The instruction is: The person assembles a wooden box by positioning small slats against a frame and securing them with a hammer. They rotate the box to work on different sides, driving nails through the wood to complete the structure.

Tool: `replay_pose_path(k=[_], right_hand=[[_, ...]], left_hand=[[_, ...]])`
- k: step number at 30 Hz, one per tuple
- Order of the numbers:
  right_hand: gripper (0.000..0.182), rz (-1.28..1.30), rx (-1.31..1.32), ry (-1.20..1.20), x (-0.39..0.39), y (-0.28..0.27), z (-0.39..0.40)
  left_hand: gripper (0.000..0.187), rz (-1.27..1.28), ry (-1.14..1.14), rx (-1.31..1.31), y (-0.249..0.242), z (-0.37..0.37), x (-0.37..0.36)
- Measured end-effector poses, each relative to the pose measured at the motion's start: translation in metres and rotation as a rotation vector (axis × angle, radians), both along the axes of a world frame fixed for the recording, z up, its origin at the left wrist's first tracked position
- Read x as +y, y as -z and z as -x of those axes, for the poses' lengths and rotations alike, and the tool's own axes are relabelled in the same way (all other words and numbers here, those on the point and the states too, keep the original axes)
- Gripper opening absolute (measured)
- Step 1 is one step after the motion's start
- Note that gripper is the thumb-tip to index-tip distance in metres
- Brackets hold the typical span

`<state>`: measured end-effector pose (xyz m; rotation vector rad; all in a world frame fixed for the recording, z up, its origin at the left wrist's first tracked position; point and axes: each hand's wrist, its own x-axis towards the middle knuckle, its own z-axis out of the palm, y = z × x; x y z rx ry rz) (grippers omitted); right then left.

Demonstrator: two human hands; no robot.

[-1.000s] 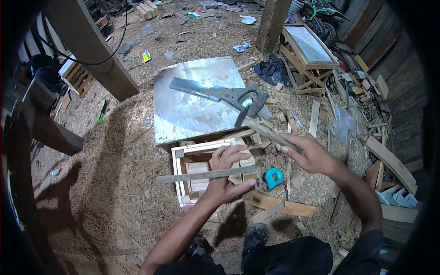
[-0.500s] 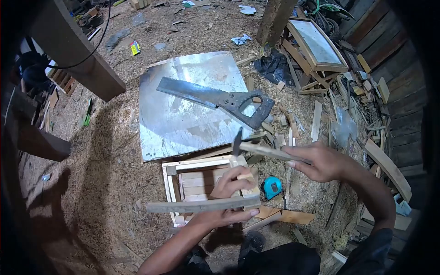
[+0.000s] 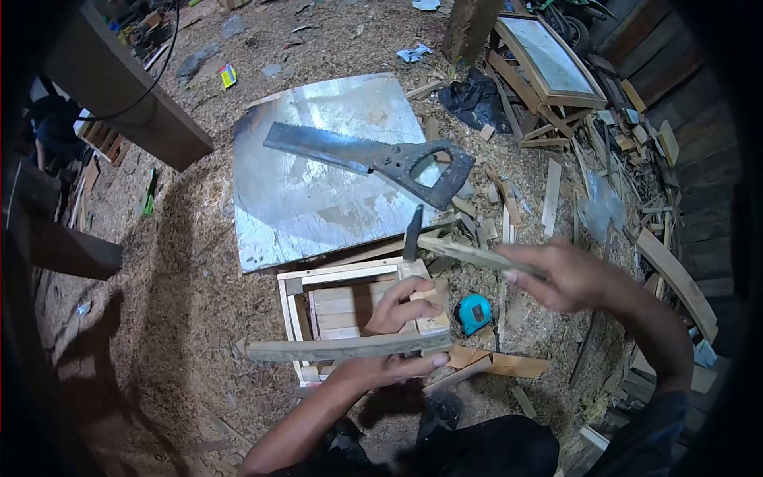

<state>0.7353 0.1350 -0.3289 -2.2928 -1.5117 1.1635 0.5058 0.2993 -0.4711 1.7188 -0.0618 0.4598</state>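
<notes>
My right hand point(image 3: 556, 274) is wrapped around the wooden handle of a hammer point(image 3: 412, 232), whose dark head is over the far right corner of a small wooden frame point(image 3: 338, 273). At the frame's right side my left hand point(image 3: 395, 312) grips a short pale board point(image 3: 427, 300), fingers curled over it and thumb stretched along the near side. A longer, rough wooden strip point(image 3: 318, 350) crosses above the left hand, its right end meeting the board's near end. Slats show inside the frame.
Beyond the frame, a handsaw point(image 3: 373, 157) lies on a worn metal-topped panel point(image 3: 306, 226). A teal tape measure point(image 3: 474, 313) sits right of the frame. Wood offcuts point(image 3: 509, 364) lie on the shaving-covered floor. Posts point(image 3: 131, 87) stand at left, a framed panel point(image 3: 548, 60) at far right.
The hammer head has dropped slightly nearer the frame corner, with my right hand shifting a little right. My left hand keeps its grip. The whole view has shifted slightly.
</notes>
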Motion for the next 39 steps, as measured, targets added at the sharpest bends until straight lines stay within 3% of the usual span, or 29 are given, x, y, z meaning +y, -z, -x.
replay_pose_path(k=[3, 4, 7, 10, 13, 16, 20, 23, 27, 34, 39], right_hand=[[0.042, -0.29, -0.02, 0.117, 0.003, -0.005, 0.0], [0.043, -0.494, 0.017, 0.238, 0.001, 0.006, 0.007], [0.044, 0.112, 0.008, 0.104, 0.003, -0.007, 0.005], [0.047, -0.1, 0.048, 0.226, -0.002, -0.01, 0.001], [0.05, -0.516, -0.027, 0.301, -0.015, 0.021, 0.009], [0.052, -0.28, 0.167, 0.323, -0.026, 0.027, 0.022], [0.051, -0.356, 0.261, 0.425, -0.044, 0.042, 0.054], [0.052, -0.273, 0.335, 0.5, -0.045, 0.032, 0.062], [0.052, -0.342, 0.246, 0.425, -0.05, 0.034, 0.054], [0.052, -0.475, 0.182, 0.356, -0.055, 0.049, 0.058], [0.05, -0.379, 0.254, 0.384, -0.052, 0.031, 0.064]], left_hand=[[0.067, 0.016, -0.011, 0.02, -0.001, -0.001, 0.0], [0.067, 0.024, -0.011, 0.018, 0.001, 0.0, -0.002], [0.067, -0.026, -0.009, 0.015, -0.002, 0.001, 0.0], [0.069, 0.004, -0.007, 0.012, 0.0, -0.002, 0.001], [0.071, -0.005, -0.002, 0.01, 0.002, 0.0, 0.003], [0.075, -0.009, 0.006, 0.045, -0.002, 0.001, 0.003], [0.088, -0.039, 0.005, 0.081, -0.004, 0.001, 0.004], [0.103, -0.018, 0.018, 0.089, -0.013, 0.001, 0.006], [0.115, -0.095, 0.063, 0.075, -0.022, -0.005, 0.01], [0.109, -0.195, 0.122, 0.118, -0.019, -0.015, 0.019], [0.107, -0.198, 0.144, 0.13, -0.019, -0.016, 0.022]])
